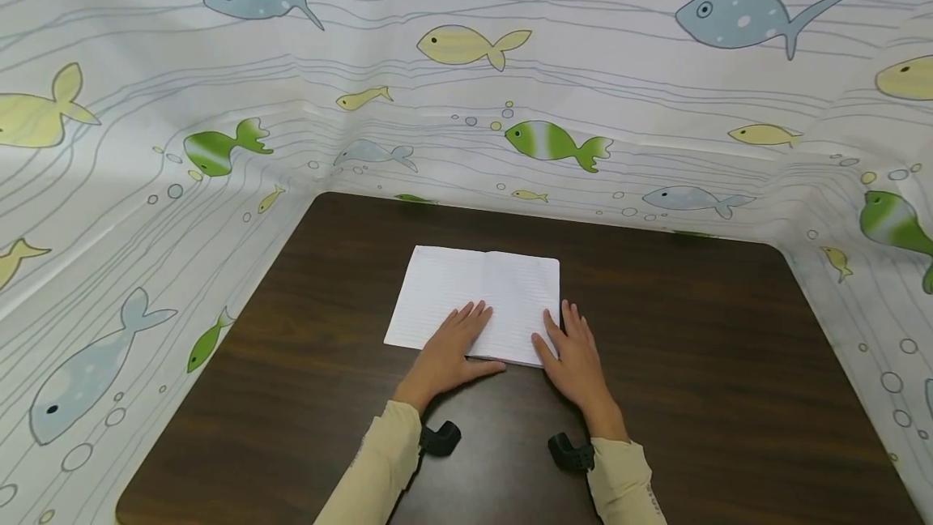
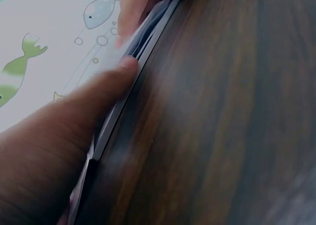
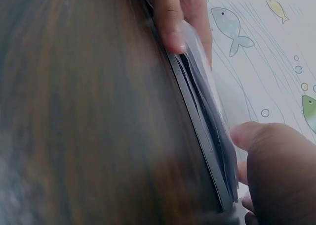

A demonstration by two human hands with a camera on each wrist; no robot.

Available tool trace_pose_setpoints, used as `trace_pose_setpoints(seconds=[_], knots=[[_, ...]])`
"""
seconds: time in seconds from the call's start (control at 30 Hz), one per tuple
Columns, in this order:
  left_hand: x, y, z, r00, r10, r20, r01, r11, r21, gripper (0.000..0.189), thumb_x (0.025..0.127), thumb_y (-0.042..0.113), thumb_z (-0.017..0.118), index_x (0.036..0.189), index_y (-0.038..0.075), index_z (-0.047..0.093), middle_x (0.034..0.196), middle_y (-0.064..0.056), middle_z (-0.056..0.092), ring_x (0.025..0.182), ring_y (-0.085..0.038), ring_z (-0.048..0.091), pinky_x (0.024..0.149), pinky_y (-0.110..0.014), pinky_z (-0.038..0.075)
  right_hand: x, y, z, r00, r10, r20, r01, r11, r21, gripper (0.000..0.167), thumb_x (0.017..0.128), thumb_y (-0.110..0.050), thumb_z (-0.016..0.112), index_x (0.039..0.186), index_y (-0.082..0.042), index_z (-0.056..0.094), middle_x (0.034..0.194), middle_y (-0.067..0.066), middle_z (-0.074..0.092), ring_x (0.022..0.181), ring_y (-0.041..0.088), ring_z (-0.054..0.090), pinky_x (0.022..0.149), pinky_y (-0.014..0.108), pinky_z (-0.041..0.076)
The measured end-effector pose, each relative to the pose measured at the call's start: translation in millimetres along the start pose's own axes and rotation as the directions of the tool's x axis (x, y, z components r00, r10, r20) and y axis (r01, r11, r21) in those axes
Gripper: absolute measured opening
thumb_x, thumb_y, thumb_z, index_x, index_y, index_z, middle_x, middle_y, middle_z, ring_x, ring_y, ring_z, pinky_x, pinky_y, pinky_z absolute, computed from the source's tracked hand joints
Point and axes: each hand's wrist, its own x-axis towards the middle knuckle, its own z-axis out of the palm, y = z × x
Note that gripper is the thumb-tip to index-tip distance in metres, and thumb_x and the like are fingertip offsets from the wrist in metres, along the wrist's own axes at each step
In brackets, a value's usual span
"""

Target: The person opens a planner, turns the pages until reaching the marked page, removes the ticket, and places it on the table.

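Note:
An open notebook with blank ruled pages lies flat on the dark wooden table. Across its lower middle rests my left hand, fingers straight on the page and thumb stretched along the near edge. My right hand is at the lower right corner, its fingers reaching along the right edge and its thumb over the page. Seen from the left wrist, the thumb touches the notebook's edge. In the right wrist view the pages bulge up a little above the cover, with the right thumb beside them.
Brown table surface extends around the notebook on every side. A white sheet printed with fish borders the table at the back and both sides. A black wrist camera sits on the left wrist, another on the right.

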Motion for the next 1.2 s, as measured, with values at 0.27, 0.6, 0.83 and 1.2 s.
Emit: trace_pose_setpoints(seconds=[0.27, 0.6, 0.83, 1.2], knots=[[1.2, -2.6, -4.3, 0.999, -0.032, -0.029, 0.028, 0.992, -0.123, 0.098, 0.09, 0.057, 0.075, 0.164, 0.011, 0.031, 0.167, -0.008, 0.033, 0.156, -0.024, 0.027, 0.127, -0.041, 0.02, 2.4, 0, -3, 0.999, 0.001, 0.04, -0.001, 1.0, 0.0, 0.057, 0.106, -0.046, 0.053, 0.152, -0.012, 0.052, 0.167, 0.026, 0.02, 0.158, 0.041, 0.01, 0.126, 0.059, 0.004], [-1.9, -8.3, -7.8, 0.993, 0.073, -0.09, -0.085, 0.988, -0.133, 0.092, 0.094, 0.031, 0.075, 0.163, 0.0, 0.023, 0.171, -0.017, 0.017, 0.156, -0.029, 0.024, 0.125, -0.046, 0.027, 4.4, -1, 1, 1.0, 0.011, -0.005, -0.01, 0.999, 0.052, 0.054, 0.112, -0.038, 0.038, 0.158, -0.008, 0.043, 0.166, 0.027, 0.024, 0.156, 0.044, 0.014, 0.126, 0.059, 0.006], [-1.7, -5.0, -6.2, 0.961, 0.08, -0.265, -0.12, 0.983, -0.139, 0.11, 0.086, 0.032, 0.079, 0.165, 0.001, 0.008, 0.172, -0.021, -0.004, 0.157, -0.035, 0.015, 0.111, -0.052, 0.045, 1.2, 2, 3, 0.998, 0.037, -0.04, -0.034, 0.996, 0.083, 0.059, 0.114, -0.024, 0.034, 0.161, 0.007, 0.02, 0.166, 0.024, 0.026, 0.155, 0.044, 0.019, 0.125, 0.059, 0.01], [-1.3, -8.5, -15.7, 0.705, 0.161, -0.691, -0.189, 0.981, 0.036, 0.117, 0.065, 0.01, 0.086, 0.161, -0.003, 0.021, 0.167, -0.029, 0.017, 0.153, -0.044, 0.022, 0.123, -0.06, 0.018, 1.6, 3, 3, 0.999, 0.009, -0.037, -0.007, 0.999, 0.041, 0.077, 0.105, -0.029, 0.056, 0.159, 0.013, 0.02, 0.163, 0.029, 0.029, 0.155, 0.043, 0.021, 0.126, 0.056, 0.011]])
